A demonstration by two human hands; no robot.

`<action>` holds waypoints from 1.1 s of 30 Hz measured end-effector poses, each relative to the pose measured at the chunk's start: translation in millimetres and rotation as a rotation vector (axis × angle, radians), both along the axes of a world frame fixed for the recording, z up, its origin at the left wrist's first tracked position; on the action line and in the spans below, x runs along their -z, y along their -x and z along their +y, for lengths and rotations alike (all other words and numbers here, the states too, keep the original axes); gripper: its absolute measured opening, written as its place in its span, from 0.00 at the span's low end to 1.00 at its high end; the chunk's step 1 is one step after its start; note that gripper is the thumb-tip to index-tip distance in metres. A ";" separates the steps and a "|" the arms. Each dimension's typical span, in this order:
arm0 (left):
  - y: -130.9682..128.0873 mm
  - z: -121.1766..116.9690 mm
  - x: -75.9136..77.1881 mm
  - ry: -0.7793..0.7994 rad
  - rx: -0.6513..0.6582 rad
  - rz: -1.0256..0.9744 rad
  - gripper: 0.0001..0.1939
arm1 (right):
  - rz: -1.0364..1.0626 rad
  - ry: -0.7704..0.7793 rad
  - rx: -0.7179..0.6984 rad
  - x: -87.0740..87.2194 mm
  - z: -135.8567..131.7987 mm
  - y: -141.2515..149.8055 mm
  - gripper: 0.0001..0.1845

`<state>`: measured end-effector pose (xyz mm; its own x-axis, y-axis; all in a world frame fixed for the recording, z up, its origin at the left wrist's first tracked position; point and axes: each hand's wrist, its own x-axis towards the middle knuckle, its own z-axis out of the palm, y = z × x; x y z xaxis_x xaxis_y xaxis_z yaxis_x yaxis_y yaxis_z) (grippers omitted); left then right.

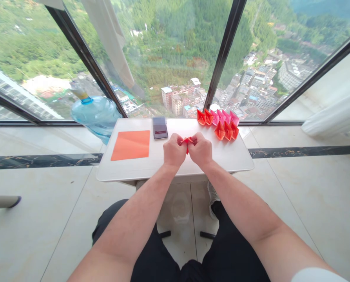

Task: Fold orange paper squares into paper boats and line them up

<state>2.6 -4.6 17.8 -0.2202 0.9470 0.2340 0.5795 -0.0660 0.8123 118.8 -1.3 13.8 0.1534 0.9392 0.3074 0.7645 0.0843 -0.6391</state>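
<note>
Between my two hands, above the middle of the white table, is a small red-orange folded paper piece (pixel 187 141). My left hand (pixel 174 150) is closed with its fingers pinching the left side of the paper. On the other side my right hand (pixel 201 149) pinches it the same way, and the fingers of both hands hide much of the piece. To the right, several folded paper boats in red (pixel 228 131) and pink (pixel 222 116) stand in two rows. An orange stack or sheet of square paper (pixel 131 145) lies flat at the left.
The small white table (pixel 175 169) stands by tall windows with dark frames. A dark phone-like device (pixel 160 128) lies near its back edge. A large blue water bottle (pixel 97 113) stands on the floor behind the left corner. My legs are below the front edge.
</note>
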 end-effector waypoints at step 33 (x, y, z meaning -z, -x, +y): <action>23.4 12.2 -0.5 0.055 0.219 -0.573 0.19 | 0.718 0.150 -0.450 -14.1 9.9 -18.4 0.19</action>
<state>-20.8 7.7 18.3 -0.0951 0.9918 0.0858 0.0271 -0.0836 0.9961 137.2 8.6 28.0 -0.1334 0.9802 0.1466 0.0848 0.1586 -0.9837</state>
